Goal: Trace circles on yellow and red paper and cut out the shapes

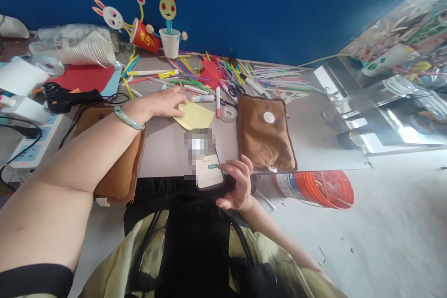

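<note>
Bright light pales the floor [394, 228] at right, edges stretch, and pixelation hides part of the phone [211, 179].

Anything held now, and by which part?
The left hand touches the yellow paper at its upper-left edge; whether it grips cannot be told. The right hand holds nothing, fingertips at the phone.

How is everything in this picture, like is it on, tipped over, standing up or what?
Phone: screen lit, partly blurred out.
Yellow paper: loose, under the left hand.
Left hand: touching the paper, grip unclear.
Right hand: open, beside the phone.
Power strip: red light on.
White cup: standing upright.
Red cup: tilted.
Paper cups: stacked, lying sideways in plastic.
Glue gun: lying down; can't tell if hot.
</note>
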`<state>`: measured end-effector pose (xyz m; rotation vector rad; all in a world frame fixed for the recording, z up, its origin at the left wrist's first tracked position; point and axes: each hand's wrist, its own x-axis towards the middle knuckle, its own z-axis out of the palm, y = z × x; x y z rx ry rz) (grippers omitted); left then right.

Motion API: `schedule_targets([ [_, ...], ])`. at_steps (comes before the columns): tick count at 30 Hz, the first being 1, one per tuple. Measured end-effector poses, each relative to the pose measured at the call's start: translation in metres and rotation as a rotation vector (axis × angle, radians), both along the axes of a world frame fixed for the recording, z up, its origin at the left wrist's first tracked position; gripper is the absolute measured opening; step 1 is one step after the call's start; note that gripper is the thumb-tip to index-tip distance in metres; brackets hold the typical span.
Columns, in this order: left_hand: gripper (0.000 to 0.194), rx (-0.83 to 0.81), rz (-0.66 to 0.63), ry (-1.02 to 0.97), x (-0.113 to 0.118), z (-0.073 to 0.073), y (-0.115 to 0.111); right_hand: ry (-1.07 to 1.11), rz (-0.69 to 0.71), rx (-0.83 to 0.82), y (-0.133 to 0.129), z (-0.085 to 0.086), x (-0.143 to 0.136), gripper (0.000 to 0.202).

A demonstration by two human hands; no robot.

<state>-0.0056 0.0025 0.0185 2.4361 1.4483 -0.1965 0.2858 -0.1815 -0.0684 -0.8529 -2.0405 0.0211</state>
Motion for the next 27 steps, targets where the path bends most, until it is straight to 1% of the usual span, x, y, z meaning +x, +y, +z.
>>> schedule_targets([
  [6, 0.052, -0.009, 0.022, -0.007, -0.0003, -0.0011, 0.0003, 0.020, 0.012, -0.011, -0.0006, -0.0015, -0.0012, 0.075],
  [15, 0.052, -0.024, 0.023, -0.011, 0.0013, 0.0025, -0.0015, 0.001, 0.047, -0.009, -0.0011, -0.0031, -0.0042, 0.079],
  [19, 0.053, -0.020, 0.012, -0.002, 0.0003, 0.0008, -0.0004, -0.004, 0.048, -0.016, -0.0005, -0.0019, -0.0054, 0.078],
  [23, 0.052, 0.007, -0.005, -0.010, -0.0015, -0.0025, 0.0006, 0.055, 0.051, 0.022, -0.0001, -0.0017, -0.0060, 0.077],
  [27, 0.054, 0.018, -0.013, -0.024, -0.0033, -0.0051, 0.0018, 0.058, 0.053, 0.026, -0.0005, -0.0032, -0.0050, 0.078],
])
